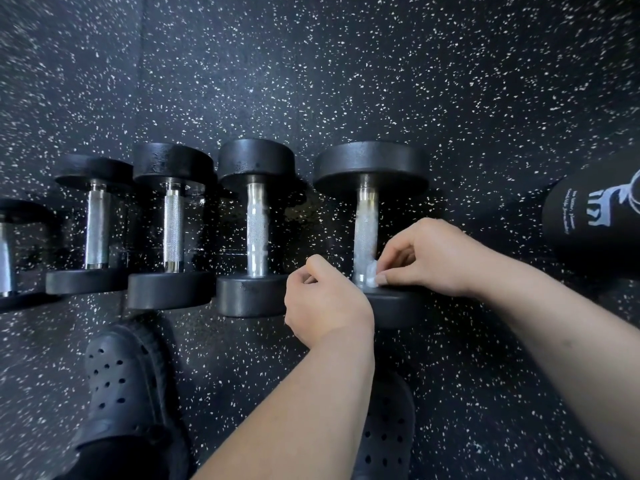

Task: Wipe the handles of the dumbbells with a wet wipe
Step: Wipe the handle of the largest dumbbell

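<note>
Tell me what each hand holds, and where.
Right hand pinches the wet wipe against the near end of the rightmost dumbbell's handle. Left hand curls by its near head; grip cannot be told.

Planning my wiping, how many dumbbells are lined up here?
5 in a row: one cropped at left edge, three beside it, the rightmost being wiped. More may lie offscreen.

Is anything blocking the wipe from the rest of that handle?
Nothing visible. The right hand pinches the wipe at the near end of the handle; the metal beyond is bare. The left hand sits aside.
</note>
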Demonstrator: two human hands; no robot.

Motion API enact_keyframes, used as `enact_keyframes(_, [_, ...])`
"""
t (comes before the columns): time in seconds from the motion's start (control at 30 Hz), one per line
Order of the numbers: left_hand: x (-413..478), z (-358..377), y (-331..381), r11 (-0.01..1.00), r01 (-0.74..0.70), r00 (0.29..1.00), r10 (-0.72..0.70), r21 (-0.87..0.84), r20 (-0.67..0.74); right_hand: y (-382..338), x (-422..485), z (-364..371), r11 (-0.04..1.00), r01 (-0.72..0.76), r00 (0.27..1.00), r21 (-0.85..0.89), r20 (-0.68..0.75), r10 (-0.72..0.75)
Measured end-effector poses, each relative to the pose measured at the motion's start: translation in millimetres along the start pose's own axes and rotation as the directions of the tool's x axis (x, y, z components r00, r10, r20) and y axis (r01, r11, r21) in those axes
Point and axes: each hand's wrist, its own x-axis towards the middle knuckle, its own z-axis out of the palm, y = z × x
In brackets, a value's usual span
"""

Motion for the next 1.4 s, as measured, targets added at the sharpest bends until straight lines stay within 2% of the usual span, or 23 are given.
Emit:
enact_keyframes(0.23, [1.1,1.1,-0.2,1.000,-0.009,1.000,0.009,0.005,-0.004,11.1,11.4,6.4,0.962,-0.108,0.994,0.250,0.049,0.099])
enact_keyframes(0.43, [0.3,0.2,0.3,1.000,0.002,1.000,-0.002,0.003,-0.003,24.6,25.5,24.6,0.912,-0.137,0.990,0.386,0.068,0.120])
enact_keyframes(0.67, [-0.8,-0.1,1.6,1.000,-0.014,1.000,0.014,-0.004,-0.016,22.0,36.3,36.9,0.837,-0.101,0.976,0.537,0.217,-0.021])
enact_keyframes(0.83, [-1.2,0.3,1.5,1.000,-0.009,1.000,0.009,-0.005,0.002,46.2,32.9,29.1,0.754,-0.174,0.963,0.633,0.270,-0.004])
enact_keyframes(0.93, [-2.7,0.4,1.4,1.000,-0.009,1.000,0.008,-0.014,-0.008,55.1,30.1,22.9,0.737,-0.197,0.964,0.647,0.264,0.026])
enact_keyframes(1.2, [-5.7,-0.7,3.7,0.999,0.014,1.000,-0.014,-0.040,0.006,22.0,35.1,32.7,0.767,-0.113,0.955,0.632,0.283,-0.092])
enact_keyframes(1.3, [-4.8,-1.1,3.6,0.999,0.012,1.000,-0.012,-0.030,0.006,33.2,33.0,32.6,0.742,-0.134,0.966,0.657,0.253,-0.049])
enact_keyframes(1.4, [-4.8,-1.3,2.6,1.000,0.014,1.000,-0.014,-0.014,-0.008,45.6,27.5,25.4,0.787,-0.135,0.976,0.602,0.218,0.001])
